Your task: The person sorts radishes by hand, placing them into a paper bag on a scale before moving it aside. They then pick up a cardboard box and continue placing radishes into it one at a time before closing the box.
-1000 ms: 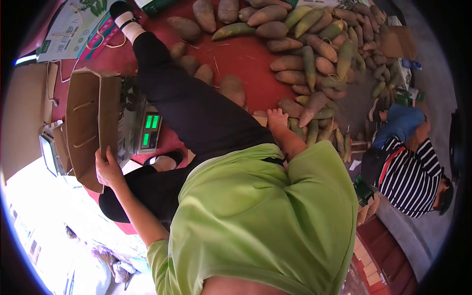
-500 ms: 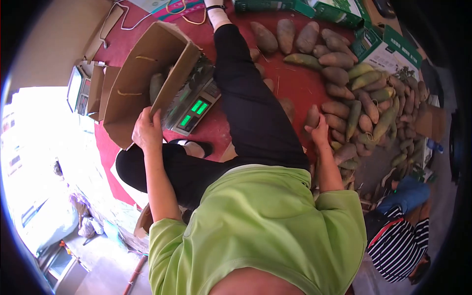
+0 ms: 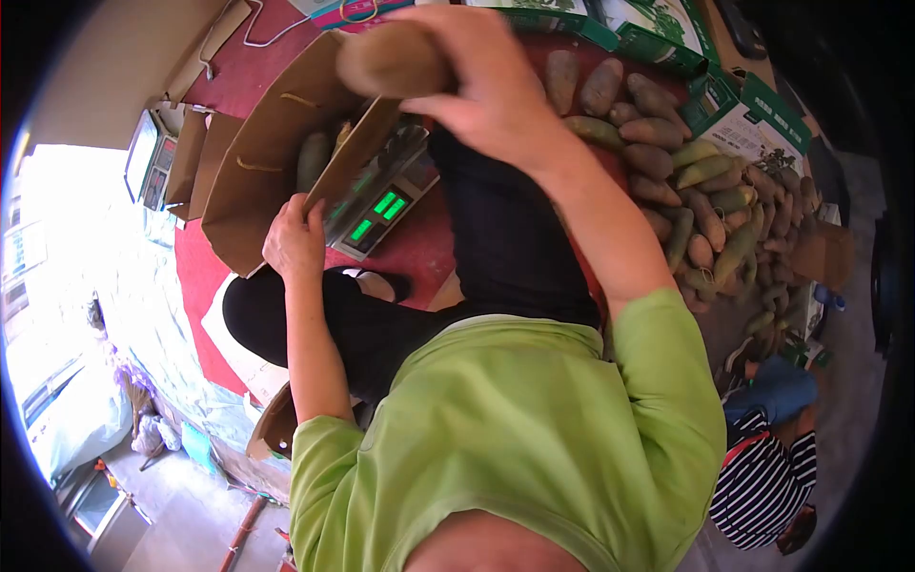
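My left hand (image 3: 295,236) grips the near edge of an open cardboard box (image 3: 224,214), its fingers wrapped over the flap. The box stands tilted on a scale (image 3: 367,229) with lit green digits, and a tuber (image 3: 311,160) shows inside. Over the box's upper right edge, my right hand (image 3: 491,91) holds a brown tuber (image 3: 393,60), blurred by motion. Part of the box's interior is hidden behind its flap.
A large pile of brown and green tubers (image 3: 705,219) spreads over the red mat at the right. Green-and-white boxes (image 3: 753,119) stand behind it. Another person in a striped shirt (image 3: 767,486) is at the lower right.
My right hand has moved from beside the pile, up and left to the box, carrying the tuber. My left hand has stayed on the box's edge.
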A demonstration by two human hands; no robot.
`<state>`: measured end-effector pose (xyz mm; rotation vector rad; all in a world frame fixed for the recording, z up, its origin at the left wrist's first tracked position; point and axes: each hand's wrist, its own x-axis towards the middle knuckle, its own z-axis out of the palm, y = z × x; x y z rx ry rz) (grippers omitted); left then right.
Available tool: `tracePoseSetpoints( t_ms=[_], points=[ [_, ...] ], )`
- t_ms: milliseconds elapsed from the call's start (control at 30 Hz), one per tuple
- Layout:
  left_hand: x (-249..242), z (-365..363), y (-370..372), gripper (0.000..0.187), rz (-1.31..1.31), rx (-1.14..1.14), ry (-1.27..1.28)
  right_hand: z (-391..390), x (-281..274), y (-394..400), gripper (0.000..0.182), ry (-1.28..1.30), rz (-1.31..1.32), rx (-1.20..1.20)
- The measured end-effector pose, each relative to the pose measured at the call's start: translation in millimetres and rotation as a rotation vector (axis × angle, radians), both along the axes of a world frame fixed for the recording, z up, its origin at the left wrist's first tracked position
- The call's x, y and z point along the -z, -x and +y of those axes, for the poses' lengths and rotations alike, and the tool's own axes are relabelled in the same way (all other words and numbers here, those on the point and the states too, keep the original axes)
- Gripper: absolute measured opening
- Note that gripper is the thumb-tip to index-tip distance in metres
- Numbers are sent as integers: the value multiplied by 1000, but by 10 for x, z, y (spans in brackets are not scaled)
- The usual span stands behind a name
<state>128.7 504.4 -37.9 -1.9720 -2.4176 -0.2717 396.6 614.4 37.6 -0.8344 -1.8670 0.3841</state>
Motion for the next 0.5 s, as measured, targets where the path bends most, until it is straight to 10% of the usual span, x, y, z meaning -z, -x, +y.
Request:
tracePoseSetpoints(
  t_ms=[367,500],
  points=[
    [52,5,49,23,30,-22,58,248,688,800,37,37,-488,48],
    [59,3,50,25,62,-46,31,117,830,25,23,143,-115,118]
  ],
)
